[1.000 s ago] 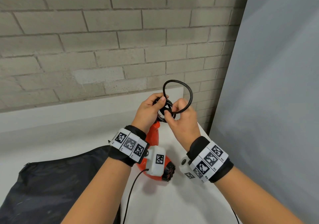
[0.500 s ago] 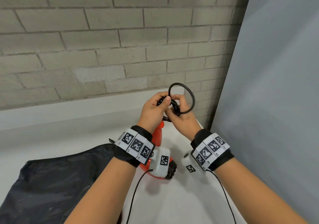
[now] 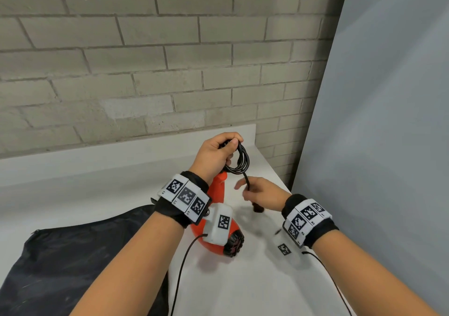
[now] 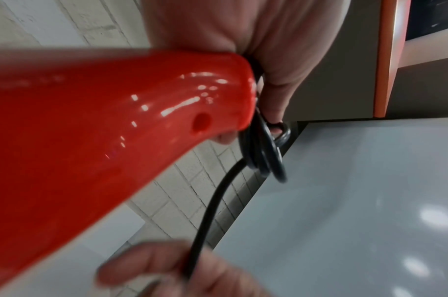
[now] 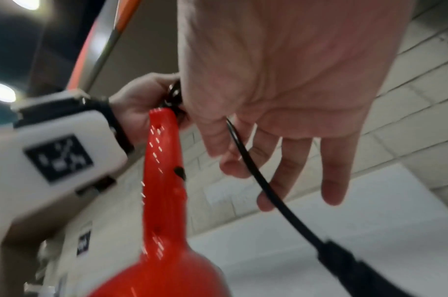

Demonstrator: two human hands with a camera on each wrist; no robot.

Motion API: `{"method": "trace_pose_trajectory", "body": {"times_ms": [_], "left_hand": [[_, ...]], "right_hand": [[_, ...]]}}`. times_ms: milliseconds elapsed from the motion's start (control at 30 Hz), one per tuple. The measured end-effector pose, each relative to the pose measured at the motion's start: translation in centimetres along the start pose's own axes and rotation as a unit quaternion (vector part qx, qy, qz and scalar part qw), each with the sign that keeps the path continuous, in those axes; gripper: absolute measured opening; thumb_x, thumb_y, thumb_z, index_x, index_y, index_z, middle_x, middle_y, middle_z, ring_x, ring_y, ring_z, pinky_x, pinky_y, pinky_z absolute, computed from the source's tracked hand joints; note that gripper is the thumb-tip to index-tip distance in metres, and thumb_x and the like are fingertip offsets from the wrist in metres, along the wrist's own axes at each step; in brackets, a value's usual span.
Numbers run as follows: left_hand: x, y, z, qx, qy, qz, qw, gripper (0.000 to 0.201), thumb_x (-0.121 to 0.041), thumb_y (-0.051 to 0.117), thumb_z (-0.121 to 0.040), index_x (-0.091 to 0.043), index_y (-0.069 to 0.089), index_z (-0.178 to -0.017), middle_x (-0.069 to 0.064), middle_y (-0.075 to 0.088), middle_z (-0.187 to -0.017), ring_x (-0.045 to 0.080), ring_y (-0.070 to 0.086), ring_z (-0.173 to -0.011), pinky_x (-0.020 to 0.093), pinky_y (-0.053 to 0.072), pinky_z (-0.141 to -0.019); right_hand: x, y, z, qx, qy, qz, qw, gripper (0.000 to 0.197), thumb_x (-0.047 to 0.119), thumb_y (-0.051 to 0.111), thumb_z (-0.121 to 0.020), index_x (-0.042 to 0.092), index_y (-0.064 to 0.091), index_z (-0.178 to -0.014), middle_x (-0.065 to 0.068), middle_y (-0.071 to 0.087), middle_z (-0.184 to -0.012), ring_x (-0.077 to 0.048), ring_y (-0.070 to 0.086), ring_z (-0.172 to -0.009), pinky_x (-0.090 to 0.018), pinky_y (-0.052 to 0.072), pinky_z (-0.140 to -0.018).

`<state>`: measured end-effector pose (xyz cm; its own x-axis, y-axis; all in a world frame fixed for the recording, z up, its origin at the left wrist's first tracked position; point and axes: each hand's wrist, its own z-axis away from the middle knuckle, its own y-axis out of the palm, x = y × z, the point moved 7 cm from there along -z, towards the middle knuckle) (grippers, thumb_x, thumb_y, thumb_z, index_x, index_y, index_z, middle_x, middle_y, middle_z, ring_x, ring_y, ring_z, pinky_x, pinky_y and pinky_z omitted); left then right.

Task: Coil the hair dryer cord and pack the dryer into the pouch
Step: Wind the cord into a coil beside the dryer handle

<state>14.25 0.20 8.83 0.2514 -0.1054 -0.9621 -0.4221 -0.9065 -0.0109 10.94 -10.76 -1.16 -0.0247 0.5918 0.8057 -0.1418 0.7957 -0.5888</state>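
My left hand [image 3: 227,146] is raised over the table and grips the coiled black cord [image 3: 243,161], whose several loops hang beside the end of the red hair dryer's [image 3: 218,191] handle. The dryer's round body lies on the table under my left wrist. In the left wrist view the coil [image 4: 266,154] hangs off the handle end [image 4: 90,130]. My right hand [image 3: 246,191] is lower, with the loose cord tail lightly pinched between thumb and index finger; the other fingers [image 5: 334,180] are straight. The plug [image 3: 257,209] dangles just below it. The black pouch [image 3: 73,255] lies flat at the lower left.
The white table [image 3: 243,284] ends at a brick wall [image 3: 145,60] behind and a grey panel [image 3: 376,121] at the right. The table's right edge runs close under my right forearm. Thin sensor cables trail from both wrists.
The wide loop my right hand held up has joined the coil in my left hand. My right hand has dropped away from the coil, down along the cord tail towards the plug.
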Motion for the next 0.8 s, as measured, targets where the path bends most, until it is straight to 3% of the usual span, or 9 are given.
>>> {"method": "trace_pose_trajectory", "body": {"times_ms": [67,200,300,367,433,500,633,733,800], "left_hand": [[-0.1,0.2,0.1,0.005,0.007,-0.002,1.000,0.022,-0.007,0.050,-0.090,-0.020,0.063,-0.078,-0.013,0.048,-0.056,0.002,0.040,-0.047,0.018,0.038,-0.048],[-0.3,0.3,0.4,0.003,0.015,-0.012,1.000,0.013,-0.010,0.061,-0.084,-0.021,0.063,-0.079,-0.016,0.058,-0.061,0.000,0.049,-0.051,0.017,0.043,-0.047],[-0.5,0.1,0.4,-0.004,0.031,-0.021,0.999,0.018,-0.005,0.065,-0.079,-0.022,0.061,-0.078,-0.015,0.061,-0.072,-0.006,0.057,-0.060,0.011,0.047,-0.052],[-0.6,-0.1,0.3,-0.007,0.042,-0.037,0.998,0.020,-0.002,0.064,-0.079,-0.022,0.061,-0.079,-0.010,0.059,-0.080,-0.009,0.057,-0.065,0.010,0.047,-0.061],[-0.9,-0.2,0.3,0.000,0.056,-0.072,0.996,0.022,-0.003,0.066,-0.078,-0.025,0.061,-0.079,-0.010,0.060,-0.082,-0.009,0.058,-0.071,0.009,0.046,-0.070],[-1.1,-0.1,0.3,0.015,0.065,-0.117,0.991,0.023,-0.007,0.070,-0.076,-0.028,0.060,-0.077,-0.010,0.061,-0.083,0.000,0.059,-0.080,0.012,0.046,-0.078],[-1.5,0.5,0.4,0.058,0.058,-0.214,0.973,0.021,-0.016,0.070,-0.076,-0.030,0.055,-0.080,-0.007,0.060,-0.085,0.012,0.058,-0.084,0.019,0.046,-0.080],[-1.9,1.0,0.5,0.070,0.061,-0.273,0.958,0.019,-0.020,0.065,-0.081,-0.027,0.055,-0.096,-0.006,0.059,-0.088,0.012,0.056,-0.083,0.027,0.044,-0.082],[-1.9,1.1,0.3,0.076,0.062,-0.311,0.945,0.034,-0.022,0.061,-0.084,-0.030,0.054,-0.115,-0.003,0.059,-0.106,0.011,0.053,-0.099,0.026,0.038,-0.091]], "right_hand": [[1.7,-0.5,0.1,-0.023,-0.035,-0.080,0.996,0.023,0.011,0.040,-0.095,0.021,0.057,-0.083,0.002,0.048,-0.067,-0.013,0.052,-0.063,-0.027,0.043,-0.072],[3.0,-3.7,0.6,-0.153,-0.039,-0.095,0.983,0.031,0.014,0.035,-0.097,0.017,0.049,-0.070,0.000,0.040,-0.063,-0.015,0.043,-0.056,-0.032,0.041,-0.061],[4.6,-7.0,1.4,-0.256,-0.054,-0.060,0.963,0.033,0.013,0.039,-0.095,0.018,0.048,-0.064,0.002,0.040,-0.059,-0.012,0.039,-0.056,-0.025,0.037,-0.058],[6.3,-8.9,2.0,-0.302,-0.087,-0.037,0.949,0.029,0.011,0.043,-0.094,0.013,0.052,-0.067,-0.003,0.045,-0.062,-0.011,0.040,-0.059,-0.012,0.032,-0.056],[7.7,-10.0,2.5,-0.313,-0.112,0.002,0.943,0.024,0.009,0.045,-0.092,0.010,0.054,-0.070,-0.002,0.047,-0.061,-0.004,0.043,-0.057,-0.008,0.032,-0.056],[8.5,-10.3,2.6,-0.304,-0.123,0.040,0.944,0.023,0.009,0.046,-0.091,0.011,0.054,-0.069,0.005,0.042,-0.055,-0.002,0.044,-0.054,-0.009,0.033,-0.055],[8.9,-10.3,2.9,-0.297,-0.133,0.066,0.943,0.023,0.011,0.047,-0.091,0.013,0.054,-0.069,0.006,0.042,-0.054,-0.008,0.042,-0.056,-0.011,0.032,-0.054],[9.9,-9.9,3.3,-0.295,-0.155,0.067,0.941,0.022,0.012,0.047,-0.091,0.013,0.056,-0.072,0.006,0.045,-0.057,-0.006,0.043,-0.058,-0.010,0.033,-0.056],[10.6,-9.5,3.5,-0.286,-0.170,0.072,0.940,0.021,0.011,0.047,-0.091,0.009,0.060,-0.075,0.005,0.048,-0.059,-0.006,0.045,-0.059,-0.010,0.033,-0.057]]}}
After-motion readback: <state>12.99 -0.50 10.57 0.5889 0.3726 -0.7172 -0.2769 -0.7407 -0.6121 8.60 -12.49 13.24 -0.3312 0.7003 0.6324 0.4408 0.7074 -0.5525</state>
